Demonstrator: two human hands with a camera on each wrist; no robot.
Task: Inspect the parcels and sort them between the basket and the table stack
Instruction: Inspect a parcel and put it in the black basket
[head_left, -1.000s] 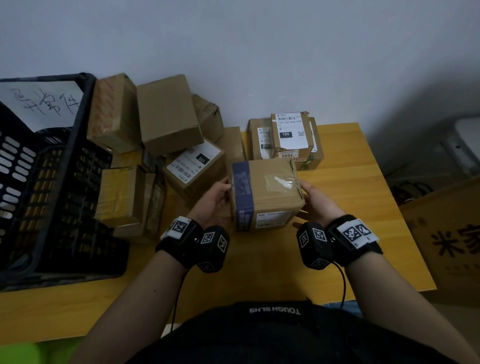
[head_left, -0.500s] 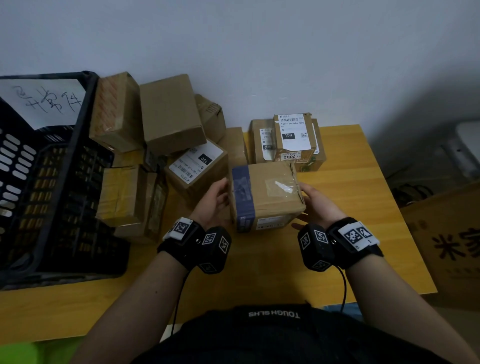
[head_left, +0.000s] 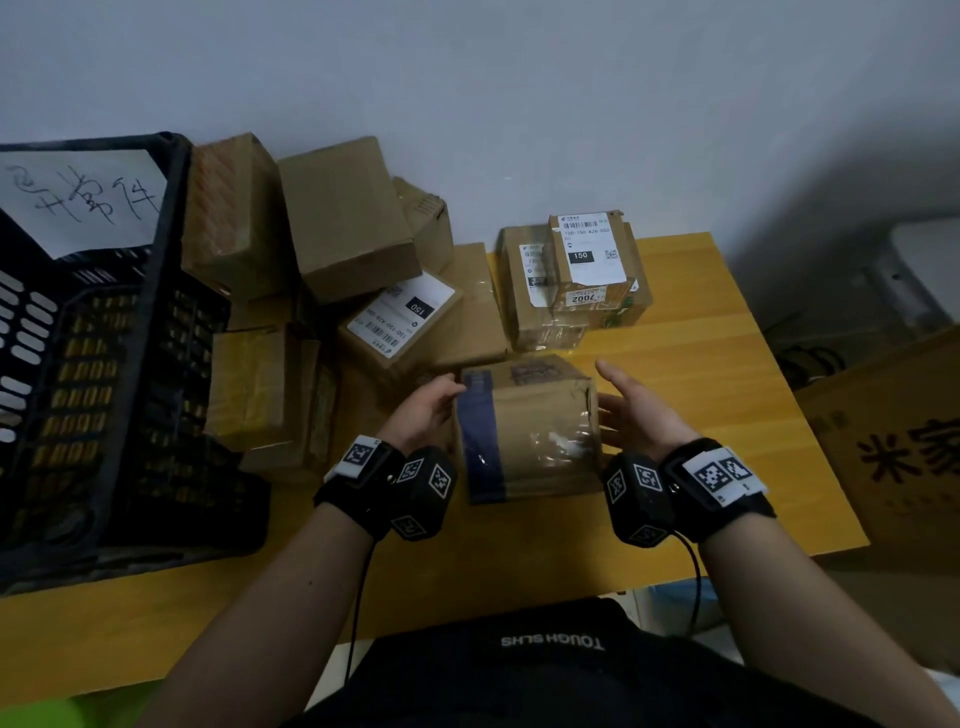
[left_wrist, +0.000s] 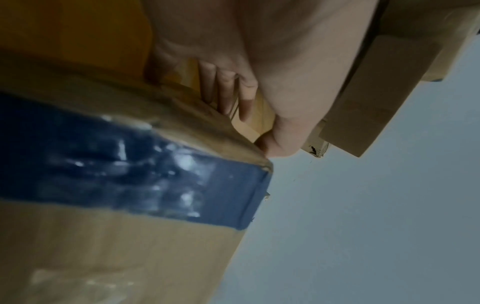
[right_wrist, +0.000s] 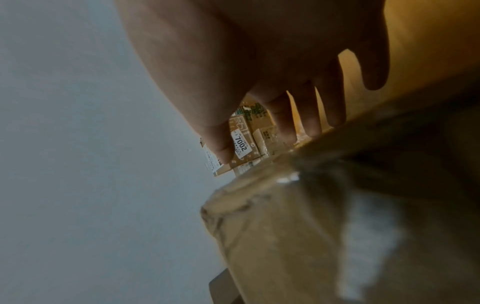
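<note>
A brown parcel (head_left: 540, 436) (left_wrist: 130, 257) (right_wrist: 285, 236) with a dark blue tape band (head_left: 475, 441) sits tilted over the yellow table (head_left: 717, 415), in front of me. My left hand (head_left: 431, 410) (left_wrist: 259, 129) grips its left side, thumb on the upper corner and fingers along the side face. My right hand (head_left: 623, 400) (right_wrist: 267, 144) stands beside the right side with straight, spread fingers. Whether its palm touches the box is unclear. A black basket (head_left: 171, 260) stands at the left. Two labelled parcels (head_left: 587, 265) are stacked at the back.
Several plain and labelled parcels (head_left: 348, 218) are piled between the basket and the wall. A white handwritten sheet (head_left: 78, 202) hangs in the basket. A large printed carton (head_left: 893, 447) stands off the table's right edge. The "7002" box (right_wrist: 240, 147) shows past my right fingers.
The parcel has been tipped toward me, so its near label face is out of sight and a far face shows. My right fingers have straightened and eased off its side.
</note>
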